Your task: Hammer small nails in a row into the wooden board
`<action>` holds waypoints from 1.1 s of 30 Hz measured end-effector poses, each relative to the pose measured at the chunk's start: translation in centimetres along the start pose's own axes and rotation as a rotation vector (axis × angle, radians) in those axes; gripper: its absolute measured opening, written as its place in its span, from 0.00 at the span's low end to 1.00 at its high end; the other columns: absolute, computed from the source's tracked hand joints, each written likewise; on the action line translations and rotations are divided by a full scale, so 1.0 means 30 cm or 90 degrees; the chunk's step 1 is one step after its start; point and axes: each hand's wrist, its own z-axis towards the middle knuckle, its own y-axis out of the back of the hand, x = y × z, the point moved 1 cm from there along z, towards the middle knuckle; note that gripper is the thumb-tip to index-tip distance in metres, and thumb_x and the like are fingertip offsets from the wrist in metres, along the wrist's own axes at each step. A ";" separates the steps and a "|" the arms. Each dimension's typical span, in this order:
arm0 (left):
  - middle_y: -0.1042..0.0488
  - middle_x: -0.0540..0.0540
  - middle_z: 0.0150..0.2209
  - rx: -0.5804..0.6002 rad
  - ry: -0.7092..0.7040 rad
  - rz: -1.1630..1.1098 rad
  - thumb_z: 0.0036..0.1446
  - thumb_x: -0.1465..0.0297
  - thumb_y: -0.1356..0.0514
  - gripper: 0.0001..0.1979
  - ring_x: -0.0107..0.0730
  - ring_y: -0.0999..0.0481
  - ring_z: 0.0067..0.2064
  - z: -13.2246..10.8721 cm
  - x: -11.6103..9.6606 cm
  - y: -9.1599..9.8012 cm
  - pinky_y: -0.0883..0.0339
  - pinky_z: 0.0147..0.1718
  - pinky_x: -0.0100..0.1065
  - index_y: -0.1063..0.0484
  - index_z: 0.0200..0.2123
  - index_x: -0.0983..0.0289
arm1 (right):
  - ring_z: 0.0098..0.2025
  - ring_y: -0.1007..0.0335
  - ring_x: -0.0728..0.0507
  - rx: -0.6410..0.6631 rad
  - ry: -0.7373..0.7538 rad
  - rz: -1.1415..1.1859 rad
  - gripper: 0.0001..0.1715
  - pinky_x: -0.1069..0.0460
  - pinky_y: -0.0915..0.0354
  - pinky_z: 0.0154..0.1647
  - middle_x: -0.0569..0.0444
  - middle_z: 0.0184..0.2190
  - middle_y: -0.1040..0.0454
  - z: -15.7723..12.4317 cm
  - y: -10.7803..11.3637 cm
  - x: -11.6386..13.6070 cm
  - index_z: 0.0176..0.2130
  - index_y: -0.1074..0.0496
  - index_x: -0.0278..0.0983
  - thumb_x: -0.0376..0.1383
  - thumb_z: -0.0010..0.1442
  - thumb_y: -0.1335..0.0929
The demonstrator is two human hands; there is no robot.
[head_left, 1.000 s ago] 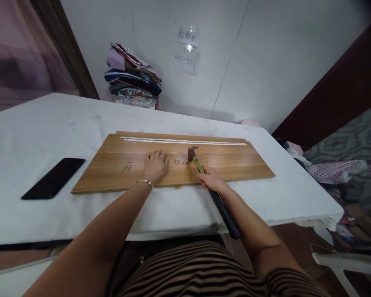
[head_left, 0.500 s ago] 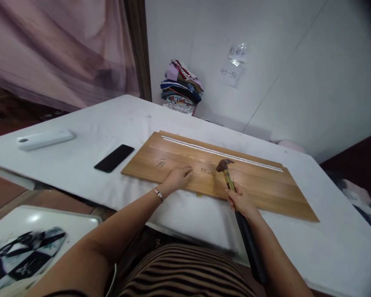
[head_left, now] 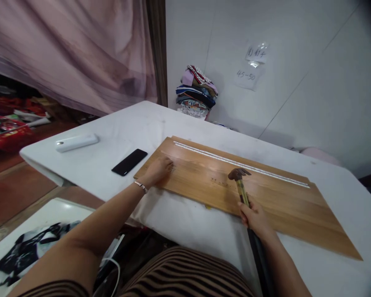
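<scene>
My right hand (head_left: 254, 214) is wrapped round the handle of a claw hammer (head_left: 241, 190), its rusty head raised over the middle of a wooden board (head_left: 198, 187). Under and beside the head, a row of small nails or nail marks (head_left: 221, 181) runs along the board. At the board's left end, my left hand (head_left: 161, 168) has its fingers bunched together and pointing down. Thin dark nails (head_left: 173, 166) show at its fingertips; whether one is pinched cannot be made out. Two white measuring strips (head_left: 241, 163) lie along the board's far side.
The board rests on a table with a white cover (head_left: 111, 123). Left of it lie a black phone (head_left: 130, 162) and a white oblong case (head_left: 76, 142). Folded clothes (head_left: 196, 90) are stacked by the wall. A low white stand (head_left: 64, 208) holds patterned cloth at lower left.
My left hand has moved left along the board, from near the nail row to the loose nails. My right hand still holds the hammer over the board. The view has turned left.
</scene>
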 end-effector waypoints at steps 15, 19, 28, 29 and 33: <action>0.16 0.67 0.46 0.137 -0.042 0.193 0.64 0.76 0.43 0.11 0.50 0.17 0.53 0.092 0.012 0.050 0.28 0.58 0.42 0.19 0.41 0.65 | 0.13 0.47 0.49 0.002 0.005 -0.014 0.23 0.53 0.51 0.16 0.67 0.13 0.40 -0.012 0.016 0.000 0.36 0.34 0.44 0.56 0.53 0.27; 0.17 0.67 0.48 0.117 -0.032 0.170 0.66 0.77 0.45 0.12 0.48 0.18 0.54 0.041 0.049 0.059 0.26 0.58 0.42 0.20 0.40 0.63 | 0.13 0.48 0.49 -0.003 0.006 -0.021 0.23 0.54 0.50 0.16 0.67 0.13 0.41 -0.038 0.030 0.014 0.34 0.36 0.45 0.56 0.52 0.27; 0.14 0.60 0.53 0.052 0.092 0.061 0.67 0.73 0.45 0.17 0.44 0.16 0.55 -0.053 0.073 0.057 0.24 0.57 0.39 0.15 0.46 0.59 | 0.13 0.48 0.50 -0.019 0.028 -0.017 0.22 0.54 0.51 0.16 0.67 0.14 0.41 -0.062 0.048 -0.023 0.34 0.37 0.45 0.54 0.54 0.28; 0.14 0.60 0.53 0.027 0.124 0.043 0.68 0.71 0.45 0.18 0.44 0.15 0.55 -0.057 0.072 0.057 0.24 0.57 0.39 0.15 0.48 0.59 | 0.13 0.48 0.50 -0.021 0.028 -0.017 0.21 0.54 0.51 0.16 0.67 0.14 0.41 -0.064 0.050 -0.026 0.34 0.37 0.45 0.54 0.54 0.28; 0.13 0.60 0.54 -0.016 0.163 0.018 0.67 0.70 0.43 0.17 0.46 0.15 0.54 -0.054 0.049 0.054 0.23 0.55 0.39 0.14 0.49 0.59 | 0.13 0.46 0.49 -0.017 0.033 -0.009 0.21 0.54 0.50 0.16 0.67 0.15 0.40 -0.076 0.053 -0.022 0.36 0.36 0.44 0.53 0.54 0.27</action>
